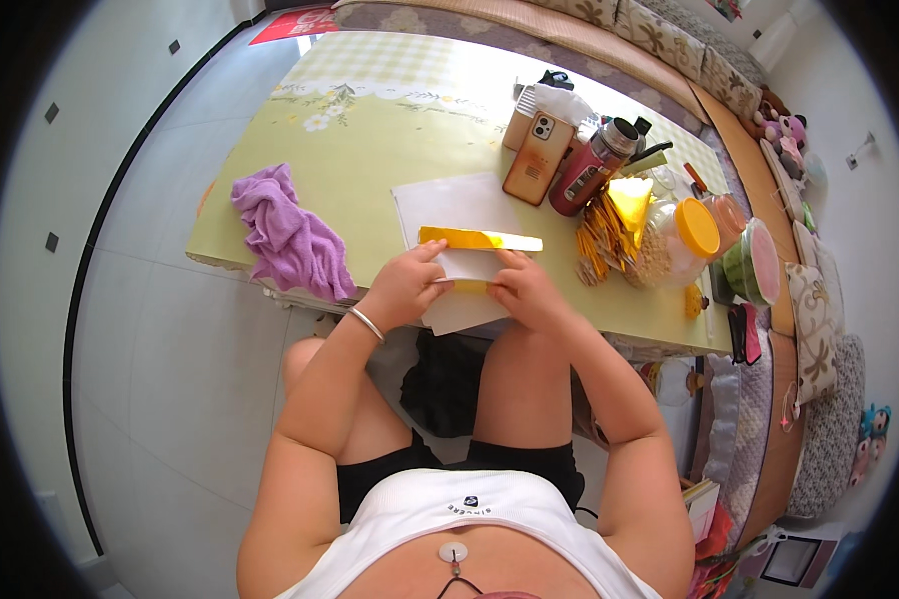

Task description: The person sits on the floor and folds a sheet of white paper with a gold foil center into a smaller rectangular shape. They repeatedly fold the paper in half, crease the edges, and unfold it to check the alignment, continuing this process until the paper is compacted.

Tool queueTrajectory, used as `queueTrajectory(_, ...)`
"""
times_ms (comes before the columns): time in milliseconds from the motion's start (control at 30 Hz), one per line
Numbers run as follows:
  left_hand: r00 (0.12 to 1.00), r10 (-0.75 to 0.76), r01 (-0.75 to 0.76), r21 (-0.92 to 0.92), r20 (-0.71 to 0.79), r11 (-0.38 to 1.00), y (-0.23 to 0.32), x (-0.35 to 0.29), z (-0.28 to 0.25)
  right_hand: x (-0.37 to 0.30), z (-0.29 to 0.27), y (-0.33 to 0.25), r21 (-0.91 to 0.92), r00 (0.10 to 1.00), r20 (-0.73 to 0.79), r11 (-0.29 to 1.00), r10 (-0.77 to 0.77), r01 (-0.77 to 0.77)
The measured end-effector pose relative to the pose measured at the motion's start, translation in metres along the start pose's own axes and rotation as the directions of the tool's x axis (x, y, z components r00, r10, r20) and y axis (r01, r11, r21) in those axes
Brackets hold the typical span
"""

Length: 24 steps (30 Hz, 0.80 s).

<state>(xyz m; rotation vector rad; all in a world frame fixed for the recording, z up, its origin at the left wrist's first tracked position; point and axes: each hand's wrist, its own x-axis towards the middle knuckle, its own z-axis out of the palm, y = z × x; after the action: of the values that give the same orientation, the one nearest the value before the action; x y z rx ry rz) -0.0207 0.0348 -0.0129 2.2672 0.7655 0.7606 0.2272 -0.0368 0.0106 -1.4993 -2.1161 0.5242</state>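
Between my two hands is a sheet of gold foil paper (456,239) with a white inner face, its far and near edges turned over so that gold strips show. My left hand (407,286) grips its left end, fingertips on the far strip and thumb near the lower edge. At the right end, my right hand (531,290) pinches it the same way. Beneath lie white sheets (420,200) on the table, one hanging past the near edge. To the right of my right hand sits a heap of folded gold paper pieces (599,240).
A purple towel (290,235) lies at the table's left. Behind and to the right stand a phone (537,165), a dark red flask (594,170), a yellow-lidded jar (679,240) and a clear-topped tub (751,262). The table's near edge (619,329) runs above my knees.
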Motion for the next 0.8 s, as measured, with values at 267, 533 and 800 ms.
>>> queueTrajectory(267, 0.958, 0.040, -0.003, 0.131, -0.283, 0.991, 0.000, 0.015, -0.001, 0.010, 0.002, 0.058, 0.350, 0.951, -0.137, 0.912, 0.277, -0.215)
queueTrajectory(533, 0.933, 0.091, -0.096, 0.004, -0.349, 0.995, -0.021, 0.037, 0.014, 0.019, 0.012, 0.064, 0.313, 0.932, -0.275, 0.939, 0.237, -0.146)
queueTrajectory(800, 0.919, -0.076, 0.148, 0.161, -0.388, 0.976, -0.030, 0.051, 0.026, 0.025, 0.003, 0.055, 0.090, 0.832, -0.391, 0.916, 0.394, -0.392)
